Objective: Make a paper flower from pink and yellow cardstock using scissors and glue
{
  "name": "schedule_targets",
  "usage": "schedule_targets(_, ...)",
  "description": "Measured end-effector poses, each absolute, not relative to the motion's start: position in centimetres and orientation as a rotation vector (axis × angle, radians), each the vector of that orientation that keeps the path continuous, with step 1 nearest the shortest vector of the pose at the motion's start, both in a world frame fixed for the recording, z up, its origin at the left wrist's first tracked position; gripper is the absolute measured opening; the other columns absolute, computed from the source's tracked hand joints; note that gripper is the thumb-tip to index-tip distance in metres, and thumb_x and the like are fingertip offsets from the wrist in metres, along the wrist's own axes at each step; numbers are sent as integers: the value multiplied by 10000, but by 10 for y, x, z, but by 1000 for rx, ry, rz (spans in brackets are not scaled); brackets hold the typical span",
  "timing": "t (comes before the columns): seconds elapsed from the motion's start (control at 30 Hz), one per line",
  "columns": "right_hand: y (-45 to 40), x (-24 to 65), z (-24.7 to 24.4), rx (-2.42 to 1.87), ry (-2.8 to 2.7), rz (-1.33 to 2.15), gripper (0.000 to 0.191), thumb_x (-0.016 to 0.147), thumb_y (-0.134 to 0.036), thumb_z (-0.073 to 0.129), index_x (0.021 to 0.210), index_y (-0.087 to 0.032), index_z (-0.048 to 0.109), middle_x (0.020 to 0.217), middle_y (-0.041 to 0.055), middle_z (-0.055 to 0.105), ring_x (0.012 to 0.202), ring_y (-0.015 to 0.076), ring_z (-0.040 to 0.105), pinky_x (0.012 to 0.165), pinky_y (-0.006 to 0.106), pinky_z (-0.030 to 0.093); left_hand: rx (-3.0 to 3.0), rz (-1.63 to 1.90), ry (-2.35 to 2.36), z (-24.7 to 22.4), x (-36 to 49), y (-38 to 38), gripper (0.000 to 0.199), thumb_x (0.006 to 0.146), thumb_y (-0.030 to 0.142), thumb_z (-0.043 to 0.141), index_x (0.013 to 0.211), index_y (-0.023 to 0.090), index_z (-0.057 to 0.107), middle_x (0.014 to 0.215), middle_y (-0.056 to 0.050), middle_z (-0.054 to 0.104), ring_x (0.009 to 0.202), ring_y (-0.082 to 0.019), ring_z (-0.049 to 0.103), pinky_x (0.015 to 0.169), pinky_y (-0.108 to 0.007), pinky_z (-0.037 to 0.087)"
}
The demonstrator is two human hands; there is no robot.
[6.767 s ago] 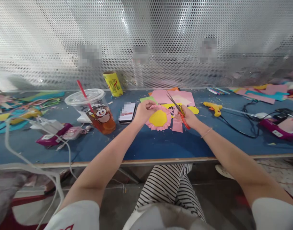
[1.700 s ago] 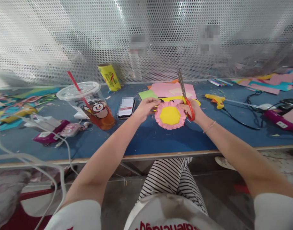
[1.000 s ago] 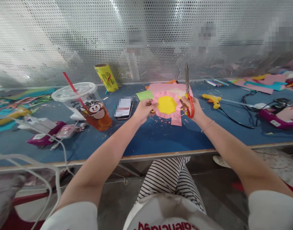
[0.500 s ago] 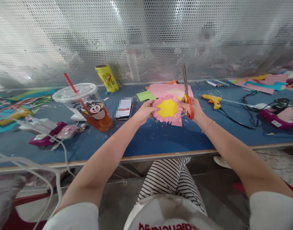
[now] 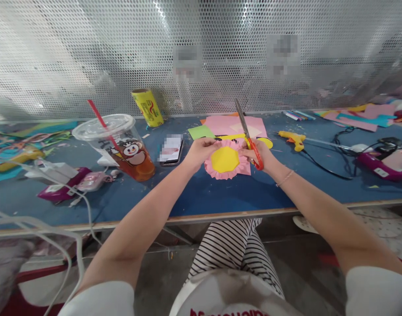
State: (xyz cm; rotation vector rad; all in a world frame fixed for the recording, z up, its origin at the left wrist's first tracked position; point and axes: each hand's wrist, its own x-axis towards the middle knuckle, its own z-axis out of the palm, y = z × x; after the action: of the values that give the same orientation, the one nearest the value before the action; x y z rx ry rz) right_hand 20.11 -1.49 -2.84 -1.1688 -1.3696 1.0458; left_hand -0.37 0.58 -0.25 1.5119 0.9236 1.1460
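Observation:
A paper flower (image 5: 225,159) with a yellow middle and a ruffled pink rim is held between both hands above the table. My left hand (image 5: 202,152) is closed on its upper left edge. On the right edge, the fingers of my right hand (image 5: 257,152) pinch the pink rim. That same hand also carries a pair of scissors (image 5: 248,131) with red handles, its blades pointing up and away from me. Behind the flower lie pink paper sheets (image 5: 220,125), a green paper piece (image 5: 201,132) and yellow paper scraps (image 5: 265,142).
A plastic cup of drink (image 5: 122,149) with a red straw stands at left, near a phone (image 5: 171,150) and a yellow can-shaped container (image 5: 147,108). To the right lies a yellow glue gun (image 5: 293,139) with its black cord. A perforated metal panel (image 5: 220,61) rises behind the blue table (image 5: 201,197).
The paper flower has come slightly lower and nearer to me. The scissors now lean further left, and yellow paper scraps show behind the flower.

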Motion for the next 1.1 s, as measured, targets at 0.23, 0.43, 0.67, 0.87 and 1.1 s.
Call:
schedule_targets(0.23, -16, 198, -27, -1177, -1336, 1058, 397, 505, -293, 780, 731, -207, 465, 501, -88, 457, 328, 49, 354, 332, 219, 248, 1418, 1190, 932, -2, -3, 5, 220, 523, 321, 781, 617, 159, 665, 632, 10, 619, 651, -109, 546, 663, -251, 419)
schedule_targets(0.43, -16, 202, -31, -1070, -1364, 1077, 359, 604, -375, 758, 741, -212, 470, 472, -97, 419, 343, 54, 350, 352, 218, 263, 1355, 1273, 922, -3, -5, 8, 107, 574, 260, 713, 630, 176, 679, 698, -15, 663, 727, -148, 592, 721, -278, 464)
schedule_targets(0.67, -21, 200, -28, -1017, -1424, 1089, 466, 536, -405, 806, 753, -220, 438, 517, -98, 406, 380, 54, 332, 376, 231, 264, 1279, 1376, 932, -5, -6, 13, 168, 613, 289, 697, 598, 174, 575, 613, 17, 556, 627, -113, 528, 627, -253, 421)
schedule_targets(0.87, -16, 202, -31, -1010, -1383, 1059, 473, 536, -399, 813, 739, -218, 426, 531, -102, 379, 387, 45, 334, 385, 223, 262, 1416, 1250, 1000, -2, -5, 9, 204, 584, 159, 647, 783, 174, 607, 757, 1, 604, 748, -127, 565, 712, -255, 439)
schedule_targets(1.1, -23, 201, -28, -1040, -1431, 1125, 443, 547, -425, 798, 739, -206, 464, 504, -104, 393, 376, 45, 332, 380, 219, 248, 1835, 1100, 1087, 4, -8, 6, 442, 562, 227, 739, 986, 176, 627, 1074, -65, 640, 934, -173, 586, 855, -303, 439)
